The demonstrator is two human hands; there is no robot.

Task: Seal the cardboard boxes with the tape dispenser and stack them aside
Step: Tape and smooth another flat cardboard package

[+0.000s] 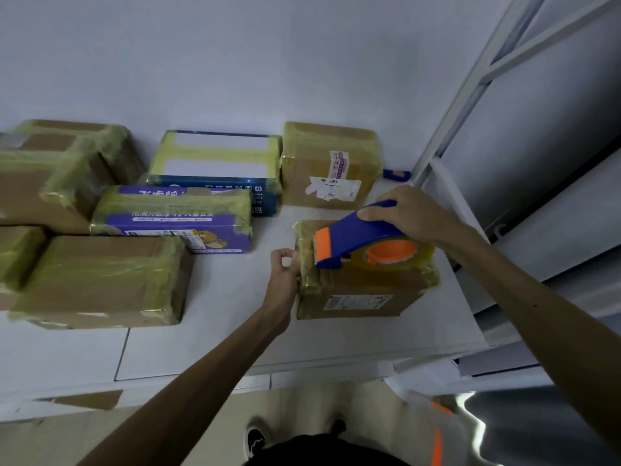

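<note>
right hand (408, 213) grips tape dispenser (356, 237) atop box (363, 290); left hand (285, 274) pinches box's left edge.

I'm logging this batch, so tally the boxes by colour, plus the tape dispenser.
Brown boxes: 5 clear to see; the blurred left pile may hide more
Purple box: 1
Blue and white box: 1
Tape dispenser: 1
Total: 8 at least
</note>
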